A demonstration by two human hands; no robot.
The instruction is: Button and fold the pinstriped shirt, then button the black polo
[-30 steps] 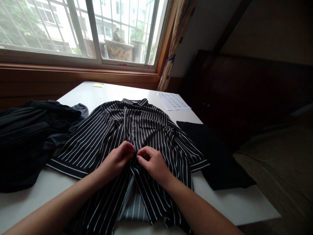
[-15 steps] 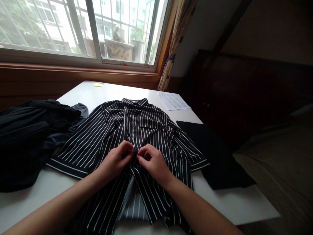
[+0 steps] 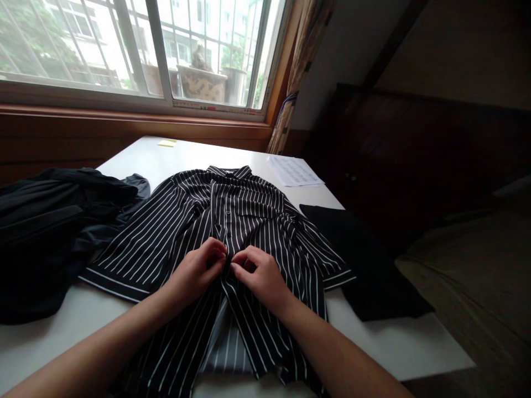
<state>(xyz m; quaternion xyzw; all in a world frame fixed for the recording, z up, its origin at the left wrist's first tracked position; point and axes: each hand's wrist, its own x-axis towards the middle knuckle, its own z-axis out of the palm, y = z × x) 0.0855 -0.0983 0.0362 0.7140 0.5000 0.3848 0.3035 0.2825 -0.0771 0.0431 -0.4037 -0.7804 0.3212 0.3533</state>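
A black short-sleeved shirt with white stripes (image 3: 261, 221) lies face up on the white table, its collar toward the window. Small dark buttons (image 3: 228, 213) run down its front, and below my hands the two front edges spread apart, baring the paler inside of the back. My left hand (image 3: 201, 265) pinches the front edge at mid-placket, thumb and fingertips together. Just across from it, my right hand (image 3: 258, 271) pinches the shirt front at the same height. The fingertips of both hands nearly meet; what exactly lies between them is hidden.
Dark clothing (image 3: 50, 221) is heaped on the left side of the white table (image 3: 398, 348). A folded black cloth (image 3: 365, 265) lies at the right edge. Printed papers (image 3: 294, 171) and a yellow sticky note (image 3: 166, 143) rest toward the back, below the window.
My right hand's fingertips have shifted very slightly left, toward my left hand. The shirt and everything else stay where they were.
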